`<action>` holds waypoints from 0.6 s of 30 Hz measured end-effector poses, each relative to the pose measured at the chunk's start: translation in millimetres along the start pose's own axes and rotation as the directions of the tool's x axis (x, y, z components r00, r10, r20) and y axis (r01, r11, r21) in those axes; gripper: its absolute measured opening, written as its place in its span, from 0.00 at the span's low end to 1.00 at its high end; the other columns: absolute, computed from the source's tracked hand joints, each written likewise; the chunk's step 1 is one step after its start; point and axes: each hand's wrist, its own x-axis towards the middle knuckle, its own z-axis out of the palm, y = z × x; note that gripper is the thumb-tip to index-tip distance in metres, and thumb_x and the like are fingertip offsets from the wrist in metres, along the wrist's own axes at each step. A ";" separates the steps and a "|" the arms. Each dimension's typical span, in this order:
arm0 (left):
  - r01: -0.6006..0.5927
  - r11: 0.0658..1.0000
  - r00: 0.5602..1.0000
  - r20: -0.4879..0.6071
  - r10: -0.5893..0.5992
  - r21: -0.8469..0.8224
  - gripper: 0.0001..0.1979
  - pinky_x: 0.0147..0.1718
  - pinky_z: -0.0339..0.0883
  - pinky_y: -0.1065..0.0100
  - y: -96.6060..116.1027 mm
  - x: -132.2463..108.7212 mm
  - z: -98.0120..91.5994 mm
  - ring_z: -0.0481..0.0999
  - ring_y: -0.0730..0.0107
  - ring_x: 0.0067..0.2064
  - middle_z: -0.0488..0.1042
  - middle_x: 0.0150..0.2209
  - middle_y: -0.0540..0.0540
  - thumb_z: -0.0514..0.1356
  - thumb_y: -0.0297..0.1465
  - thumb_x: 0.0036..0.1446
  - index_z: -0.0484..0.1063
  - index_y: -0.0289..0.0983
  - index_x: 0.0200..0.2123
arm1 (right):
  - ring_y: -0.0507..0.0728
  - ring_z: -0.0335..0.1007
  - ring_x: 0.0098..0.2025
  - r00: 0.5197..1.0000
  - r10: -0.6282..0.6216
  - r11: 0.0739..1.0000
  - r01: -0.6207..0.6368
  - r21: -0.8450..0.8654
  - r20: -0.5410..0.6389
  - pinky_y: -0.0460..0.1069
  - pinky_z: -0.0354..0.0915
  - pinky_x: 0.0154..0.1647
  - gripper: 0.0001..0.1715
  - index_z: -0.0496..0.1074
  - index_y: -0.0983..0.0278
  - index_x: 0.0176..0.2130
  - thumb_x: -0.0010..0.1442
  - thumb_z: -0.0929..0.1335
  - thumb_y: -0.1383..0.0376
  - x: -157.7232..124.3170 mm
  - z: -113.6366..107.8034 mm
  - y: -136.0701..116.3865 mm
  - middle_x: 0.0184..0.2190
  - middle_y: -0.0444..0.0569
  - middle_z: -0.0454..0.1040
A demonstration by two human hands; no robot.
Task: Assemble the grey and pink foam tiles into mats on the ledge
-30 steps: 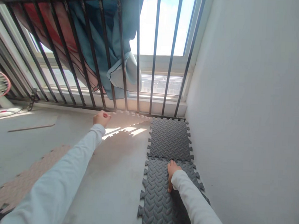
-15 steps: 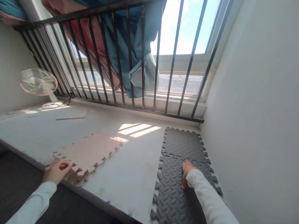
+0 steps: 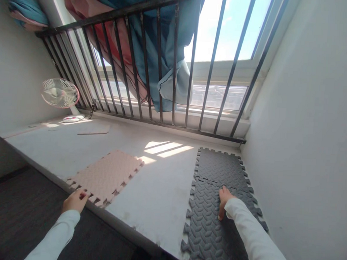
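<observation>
My left hand [image 3: 75,201] rests at the near edge of a pink foam puzzle tile [image 3: 105,177], with its fingertips on the interlocking teeth. The tile lies flat on a grey concrete ledge [image 3: 161,187]. Further right, my right hand [image 3: 223,202] lies flat across a dark grey foam tile [image 3: 206,225], close to its seam with a second dark grey tile [image 3: 220,167]. The two grey tiles are joined end to end, and my right sleeve covers part of the nearer one.
A white wall [image 3: 308,113] borders the grey tiles on the right. Black window bars [image 3: 174,68] run along the far side, with blue cloth [image 3: 169,40] behind them. A small fan [image 3: 60,93] stands far left. The ledge drops to a dark floor [image 3: 41,212].
My left hand has moved from near the bars to the pink tile's near edge. The view has swung, showing more of the ledge and floor. My right hand stays on the grey tile.
</observation>
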 end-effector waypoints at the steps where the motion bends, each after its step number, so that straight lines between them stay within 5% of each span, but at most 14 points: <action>1: 0.005 1.000 1.000 0.020 -0.005 0.013 0.08 0.30 0.63 0.70 3.9 1.7 0.0 0.71 0.65 0.32 0.73 0.31 0.46 0.52 0.35 0.46 0.64 0.40 0.19 | 0.65 0.29 0.64 1.000 -0.001 1.000 0.001 0.004 0.003 0.56 0.46 0.61 0.78 0.43 0.78 0.60 0.15 0.77 0.63 -1.2 -0.8 -0.3 0.62 0.67 0.32; 9: -0.001 0.995 0.999 0.042 -0.003 0.099 0.09 0.27 0.62 0.71 7.8 -10.2 7.4 0.69 0.67 0.30 0.71 0.30 0.47 0.51 0.34 0.48 0.61 0.39 0.18 | 0.66 0.27 0.64 1.000 -0.012 1.000 0.012 0.026 0.012 0.56 0.46 0.61 0.79 0.43 0.74 0.60 0.14 0.77 0.61 -2.5 -1.3 2.2 0.62 0.68 0.33; 14: 0.082 0.984 0.996 0.033 -0.088 0.156 0.13 0.35 0.65 0.66 13.4 -18.8 4.1 0.71 0.59 0.39 0.70 0.41 0.38 0.51 0.32 0.49 0.70 0.36 0.36 | 0.66 0.27 0.64 1.000 -0.011 1.000 0.011 0.020 0.003 0.55 0.47 0.61 0.78 0.44 0.75 0.60 0.14 0.77 0.60 2.5 2.2 2.9 0.62 0.69 0.33; 16: -0.065 0.988 0.998 -0.013 0.067 0.138 0.17 0.42 0.63 0.62 23.3 -22.1 0.7 0.67 0.57 0.46 0.67 0.47 0.38 0.50 0.31 0.50 0.69 0.37 0.43 | 0.66 0.27 0.64 1.000 -0.006 1.000 0.006 0.020 0.002 0.56 0.48 0.60 0.79 0.44 0.76 0.60 0.13 0.77 0.61 4.3 3.1 2.8 0.62 0.69 0.34; 18: -0.350 0.936 0.934 0.101 0.343 0.050 0.16 0.48 0.59 0.62 35.7 -26.1 -1.8 0.64 0.62 0.50 0.68 0.49 0.44 0.51 0.31 0.50 0.69 0.41 0.43 | 0.67 0.27 0.64 1.000 -0.002 1.000 0.002 0.017 0.001 0.57 0.49 0.60 0.78 0.44 0.75 0.59 0.13 0.77 0.61 5.1 3.1 2.3 0.62 0.68 0.34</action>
